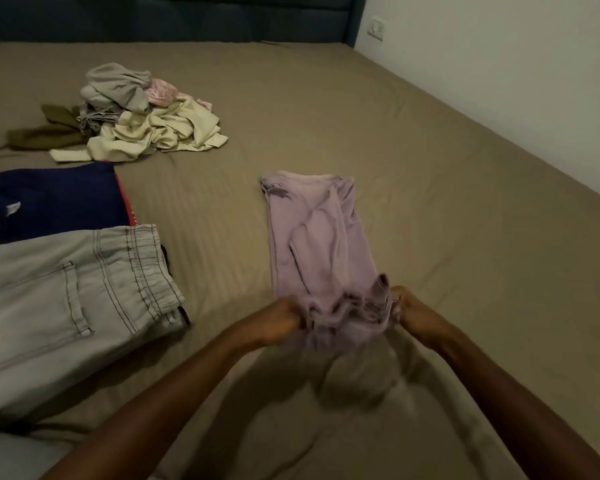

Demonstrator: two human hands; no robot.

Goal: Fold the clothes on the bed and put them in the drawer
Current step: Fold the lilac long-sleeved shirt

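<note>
A lilac garment (317, 237) lies lengthwise on the bed (430, 188), folded into a narrow strip. Its near end is bunched and lifted off the sheet. My left hand (282, 322) grips the left corner of that end, and my right hand (409, 308) grips the right corner. Folded grey trousers (66, 306) lie at the left, partly over a folded navy and red garment (59, 199). Farther back on the left sits a heap of unfolded clothes (142, 116) in grey, cream, pink and olive. No drawer is in view.
A dark padded headboard (174, 15) runs along the far side of the bed. A white wall with a socket (376, 29) borders the right side. The olive-brown sheet stretches between the piles and the wall.
</note>
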